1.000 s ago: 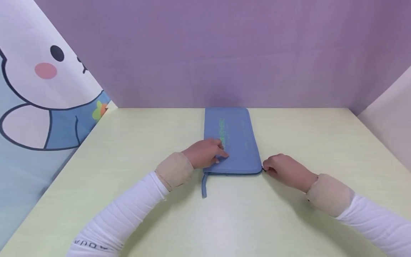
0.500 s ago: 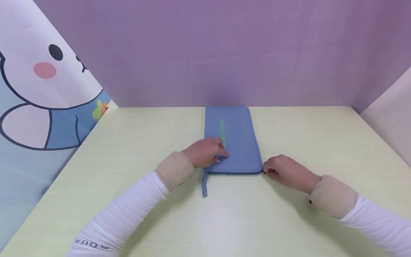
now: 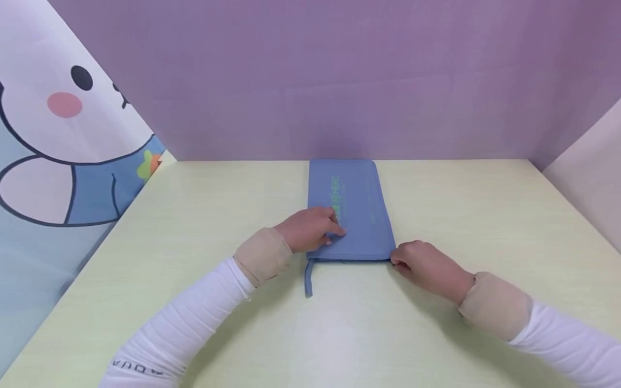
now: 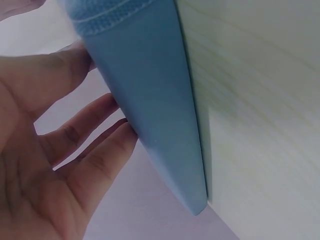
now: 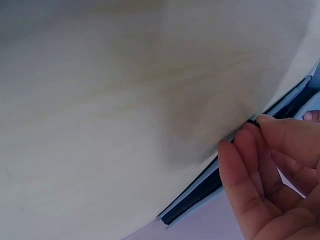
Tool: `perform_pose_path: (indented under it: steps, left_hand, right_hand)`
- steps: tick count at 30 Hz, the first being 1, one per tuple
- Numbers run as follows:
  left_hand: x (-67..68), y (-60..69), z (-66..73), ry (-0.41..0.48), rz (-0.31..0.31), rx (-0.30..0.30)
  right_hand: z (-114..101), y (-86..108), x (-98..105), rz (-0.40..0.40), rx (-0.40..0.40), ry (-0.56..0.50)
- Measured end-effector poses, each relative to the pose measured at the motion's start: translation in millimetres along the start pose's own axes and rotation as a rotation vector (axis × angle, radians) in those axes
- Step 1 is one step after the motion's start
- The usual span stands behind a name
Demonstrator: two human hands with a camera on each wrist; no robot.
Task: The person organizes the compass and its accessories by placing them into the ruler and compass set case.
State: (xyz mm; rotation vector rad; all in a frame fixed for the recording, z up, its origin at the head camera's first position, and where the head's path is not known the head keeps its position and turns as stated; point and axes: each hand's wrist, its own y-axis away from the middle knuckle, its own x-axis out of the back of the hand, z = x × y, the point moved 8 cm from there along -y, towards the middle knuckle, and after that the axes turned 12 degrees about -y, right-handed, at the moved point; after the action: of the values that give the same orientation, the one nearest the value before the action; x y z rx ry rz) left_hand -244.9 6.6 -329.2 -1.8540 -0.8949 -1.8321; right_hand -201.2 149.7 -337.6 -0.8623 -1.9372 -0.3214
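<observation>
A blue zippered case [image 3: 366,215] with green lettering lies flat on the table, its far end close to the purple backdrop. A fabric strap [image 3: 308,280] hangs off its near left corner. My left hand [image 3: 310,230] rests on the case's top with loosely spread fingers; in the left wrist view its fingertips touch the case [image 4: 150,95] along the edge. At the near right corner, my right hand [image 3: 427,268] pinches a small black zipper pull [image 5: 254,123] between thumb and fingers. A dark zipper band [image 5: 200,192] runs along the case's side in the right wrist view.
The pale wood-look table [image 3: 320,345] spreads around the case. A purple backdrop [image 3: 339,81] rises behind it, and a cloth printed with a cartoon animal [image 3: 39,183] hangs at the left. A whitish panel [image 3: 592,167] stands on the right.
My right hand has shifted slightly left and nearer, bringing the zipper pull around the case's near right corner. The left hand has stayed in place on the case.
</observation>
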Motion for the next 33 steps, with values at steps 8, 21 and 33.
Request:
perform_pose_path:
  steps: [8,21,33]
  left_hand:
    - [0.3,-0.4,0.0,-0.008,0.005,0.002]
    - [-2.0,-0.9,-0.5,-0.004,0.002,0.007]
    - [-0.1,-0.4,-0.8,-0.005,0.019,0.007]
  right_hand:
    - [-17,-9.4,-9,-0.017,0.015,0.016]
    - [-40,-28.7,-24,-0.015,0.036,0.162]
    - [-58,-43.7,-33,-0.031,0.074,0.274]
